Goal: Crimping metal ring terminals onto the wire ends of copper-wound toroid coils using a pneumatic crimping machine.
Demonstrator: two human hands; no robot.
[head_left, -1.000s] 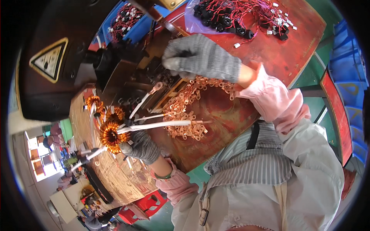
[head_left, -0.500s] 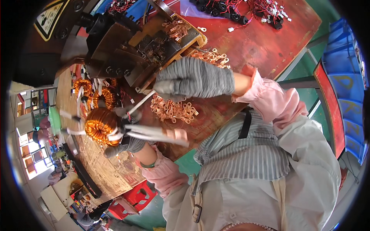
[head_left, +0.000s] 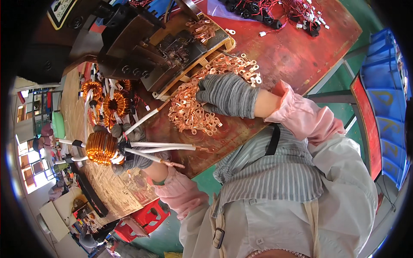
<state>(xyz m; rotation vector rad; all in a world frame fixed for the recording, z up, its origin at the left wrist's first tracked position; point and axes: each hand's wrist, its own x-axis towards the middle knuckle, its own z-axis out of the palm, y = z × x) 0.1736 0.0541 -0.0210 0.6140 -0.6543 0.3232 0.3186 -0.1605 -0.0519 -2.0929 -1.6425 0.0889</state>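
Note:
My left hand (head_left: 140,159), in a grey knit glove, is closed around a copper-wound toroidal coil (head_left: 101,148) above the left part of the bench. White sleeved leads (head_left: 167,145) stick out from the coil toward the right, some ending in bare copper; others extend left. One lead (head_left: 144,120) slants up toward the press. My right hand (head_left: 230,94), gloved alike, lies over a pile of copper ring terminals (head_left: 191,116). Its fingers bend down into the pile, hiding whatever is between them.
A dark metal press (head_left: 133,56) on a wooden base stands at the upper left, with more terminals on it. Behind my left hand lie several other coils (head_left: 115,106). Black parts with red wires (head_left: 266,17) lie at the far edge. Blue bins (head_left: 387,107) stand at right.
My right hand has let go of the white lead near the press and moved right, down onto the terminals. My left hand has shifted slightly left with the coil, whose leads have swung.

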